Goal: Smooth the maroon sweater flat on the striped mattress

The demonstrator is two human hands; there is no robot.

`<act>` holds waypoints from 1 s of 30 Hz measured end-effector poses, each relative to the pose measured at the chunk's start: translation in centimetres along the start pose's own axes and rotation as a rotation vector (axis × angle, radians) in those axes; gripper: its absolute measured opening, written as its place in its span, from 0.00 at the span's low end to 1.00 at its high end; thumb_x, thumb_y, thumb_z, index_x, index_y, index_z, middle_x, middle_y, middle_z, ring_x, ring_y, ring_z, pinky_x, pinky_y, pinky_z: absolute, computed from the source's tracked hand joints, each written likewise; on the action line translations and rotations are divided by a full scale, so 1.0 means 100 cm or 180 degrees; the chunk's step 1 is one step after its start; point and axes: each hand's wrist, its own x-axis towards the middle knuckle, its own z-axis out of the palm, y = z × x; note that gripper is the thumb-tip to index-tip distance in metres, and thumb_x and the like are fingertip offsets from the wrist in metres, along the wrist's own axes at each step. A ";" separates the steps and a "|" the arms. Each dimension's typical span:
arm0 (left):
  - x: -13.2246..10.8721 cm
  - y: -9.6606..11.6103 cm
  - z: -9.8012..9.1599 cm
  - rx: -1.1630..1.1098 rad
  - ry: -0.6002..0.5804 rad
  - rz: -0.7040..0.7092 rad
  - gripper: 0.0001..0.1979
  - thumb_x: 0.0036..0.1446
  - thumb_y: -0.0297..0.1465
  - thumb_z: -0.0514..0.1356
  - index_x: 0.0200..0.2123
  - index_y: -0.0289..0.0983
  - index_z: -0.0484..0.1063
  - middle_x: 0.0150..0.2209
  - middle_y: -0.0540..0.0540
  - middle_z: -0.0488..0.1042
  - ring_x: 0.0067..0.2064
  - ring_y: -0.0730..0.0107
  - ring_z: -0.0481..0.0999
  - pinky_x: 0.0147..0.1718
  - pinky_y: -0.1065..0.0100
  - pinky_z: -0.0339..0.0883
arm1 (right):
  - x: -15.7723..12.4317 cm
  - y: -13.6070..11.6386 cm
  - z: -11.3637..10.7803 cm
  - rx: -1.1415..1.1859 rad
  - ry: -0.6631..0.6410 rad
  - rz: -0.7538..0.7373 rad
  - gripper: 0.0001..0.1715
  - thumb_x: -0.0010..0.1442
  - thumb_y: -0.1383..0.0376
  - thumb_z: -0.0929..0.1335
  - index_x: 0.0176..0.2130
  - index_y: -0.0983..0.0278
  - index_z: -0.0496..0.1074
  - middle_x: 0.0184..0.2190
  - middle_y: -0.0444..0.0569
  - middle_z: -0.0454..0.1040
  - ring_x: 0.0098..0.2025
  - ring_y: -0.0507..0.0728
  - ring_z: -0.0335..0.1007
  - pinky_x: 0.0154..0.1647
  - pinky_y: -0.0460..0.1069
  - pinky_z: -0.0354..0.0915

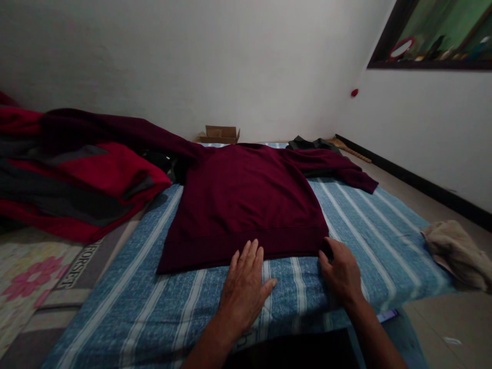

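Observation:
A maroon sweatshirt [249, 195] lies spread out flat, its bottom hem towards me and both sleeves stretched out to the sides. My left hand [246, 282] is open and flat, with its fingertips on the hem near the middle. At the right end of the hem, my right hand [340, 266] has thumb and fingers closed on the sweatshirt's corner. The left sleeve runs over a red and grey jacket [115, 169]. Beneath the sweatshirt is a blue cloth with white stripes [184, 302].
A small cardboard box [221, 134] stands by the back wall. Dark clothing [313, 144] lies behind the right sleeve. A beige cloth [457, 251] hangs at the right edge. Flowered bedding [34, 277] lies at the left, and a window [442, 36] is at the upper right.

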 end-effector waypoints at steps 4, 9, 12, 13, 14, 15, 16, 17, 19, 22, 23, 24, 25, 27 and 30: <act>-0.003 -0.002 0.001 0.0125 -0.0011 0.0035 0.29 0.57 0.40 0.54 0.59 0.32 0.58 0.62 0.37 0.56 0.63 0.55 0.54 0.57 0.52 0.54 | 0.004 0.009 0.000 0.0504 -0.0194 0.0040 0.25 0.53 0.63 0.63 0.50 0.65 0.65 0.44 0.56 0.71 0.45 0.62 0.67 0.47 0.59 0.64; -0.003 0.001 0.001 0.0185 0.0045 0.0033 0.28 0.57 0.39 0.55 0.59 0.36 0.58 0.62 0.39 0.56 0.63 0.54 0.54 0.56 0.51 0.54 | 0.007 0.009 -0.002 0.0791 -0.0222 0.0221 0.27 0.49 0.64 0.63 0.50 0.65 0.66 0.44 0.55 0.71 0.46 0.62 0.67 0.48 0.59 0.63; -0.003 0.001 0.001 0.0180 0.0044 0.0031 0.28 0.57 0.39 0.55 0.59 0.37 0.59 0.62 0.39 0.56 0.63 0.55 0.54 0.56 0.51 0.54 | 0.008 0.006 0.000 0.0807 -0.0135 0.0311 0.26 0.48 0.65 0.62 0.48 0.65 0.66 0.43 0.54 0.71 0.45 0.61 0.67 0.48 0.58 0.63; -0.002 0.001 0.000 0.0177 0.0039 0.0028 0.28 0.57 0.39 0.55 0.59 0.37 0.59 0.62 0.39 0.56 0.63 0.55 0.54 0.56 0.51 0.54 | 0.008 0.005 0.001 0.0768 -0.0086 0.0347 0.26 0.48 0.65 0.62 0.48 0.65 0.66 0.43 0.54 0.71 0.45 0.61 0.67 0.48 0.57 0.63; -0.002 0.001 0.000 0.0173 0.0036 0.0024 0.28 0.57 0.39 0.55 0.59 0.37 0.59 0.62 0.39 0.56 0.63 0.54 0.54 0.56 0.51 0.54 | 0.009 0.004 0.003 0.0689 -0.0024 0.0381 0.26 0.48 0.64 0.62 0.48 0.66 0.66 0.43 0.54 0.71 0.45 0.61 0.68 0.48 0.57 0.63; -0.002 0.001 0.000 0.0167 0.0039 0.0022 0.28 0.56 0.39 0.55 0.59 0.37 0.59 0.62 0.39 0.56 0.63 0.54 0.54 0.56 0.51 0.54 | 0.009 0.003 0.004 0.0571 0.0036 0.0401 0.26 0.48 0.64 0.62 0.49 0.66 0.66 0.43 0.55 0.71 0.45 0.61 0.67 0.48 0.57 0.63; -0.002 0.001 -0.001 0.0155 0.0045 0.0022 0.28 0.56 0.39 0.56 0.58 0.37 0.59 0.62 0.38 0.56 0.63 0.54 0.54 0.56 0.51 0.54 | 0.010 0.003 0.006 0.0426 0.0080 0.0400 0.27 0.49 0.64 0.62 0.49 0.67 0.65 0.43 0.56 0.71 0.44 0.62 0.67 0.47 0.57 0.63; -0.002 0.001 -0.001 0.0138 0.0057 0.0025 0.27 0.56 0.39 0.56 0.58 0.37 0.60 0.62 0.38 0.56 0.63 0.54 0.54 0.56 0.51 0.54 | 0.012 0.004 0.007 0.0269 0.0088 0.0373 0.28 0.49 0.64 0.62 0.50 0.68 0.64 0.43 0.57 0.71 0.44 0.62 0.67 0.47 0.57 0.63; -0.002 0.001 -0.001 0.0097 0.0101 0.0037 0.27 0.57 0.39 0.55 0.58 0.36 0.60 0.62 0.38 0.56 0.63 0.54 0.54 0.56 0.50 0.54 | 0.015 0.006 0.008 -0.0050 0.0000 0.0263 0.28 0.49 0.66 0.61 0.51 0.69 0.64 0.42 0.57 0.71 0.44 0.63 0.66 0.46 0.57 0.63; -0.003 0.001 0.000 0.0062 0.0139 0.0067 0.26 0.57 0.39 0.55 0.58 0.35 0.60 0.62 0.38 0.56 0.63 0.53 0.54 0.56 0.49 0.54 | 0.021 0.015 0.004 -0.0487 -0.0209 0.0116 0.28 0.47 0.71 0.60 0.50 0.68 0.65 0.40 0.55 0.72 0.42 0.62 0.66 0.43 0.56 0.62; -0.003 0.001 -0.001 0.0051 0.0142 0.0075 0.26 0.57 0.39 0.55 0.58 0.35 0.60 0.62 0.38 0.56 0.63 0.53 0.54 0.56 0.48 0.54 | 0.022 0.020 0.001 -0.0616 -0.0236 0.0097 0.28 0.46 0.72 0.60 0.49 0.67 0.66 0.39 0.55 0.72 0.42 0.62 0.66 0.43 0.55 0.62; -0.003 0.001 -0.001 0.0041 0.0140 0.0076 0.26 0.58 0.39 0.54 0.58 0.35 0.61 0.62 0.39 0.56 0.62 0.52 0.54 0.56 0.48 0.54 | 0.024 0.025 -0.002 -0.0728 -0.0246 0.0088 0.28 0.46 0.73 0.60 0.48 0.67 0.66 0.39 0.54 0.72 0.42 0.62 0.66 0.44 0.55 0.61; -0.003 0.001 -0.001 0.0037 0.0135 0.0074 0.26 0.58 0.39 0.54 0.57 0.35 0.61 0.62 0.39 0.56 0.62 0.52 0.54 0.56 0.48 0.54 | 0.026 0.031 -0.005 -0.0824 -0.0257 0.0081 0.28 0.45 0.73 0.60 0.48 0.67 0.67 0.39 0.54 0.72 0.42 0.61 0.66 0.44 0.54 0.61; -0.003 0.001 -0.002 0.0052 0.0123 0.0077 0.25 0.58 0.38 0.55 0.57 0.35 0.61 0.62 0.39 0.56 0.62 0.52 0.54 0.56 0.48 0.55 | 0.029 0.042 -0.009 -0.0992 -0.0316 0.0070 0.26 0.46 0.73 0.61 0.46 0.67 0.68 0.40 0.55 0.71 0.42 0.61 0.66 0.44 0.54 0.60; -0.004 0.001 -0.004 0.0110 0.0101 0.0116 0.25 0.57 0.37 0.55 0.57 0.35 0.62 0.62 0.39 0.57 0.62 0.52 0.55 0.56 0.48 0.55 | 0.033 0.054 -0.012 -0.1180 -0.0454 0.0045 0.23 0.48 0.73 0.61 0.44 0.68 0.70 0.41 0.55 0.71 0.41 0.61 0.66 0.42 0.53 0.60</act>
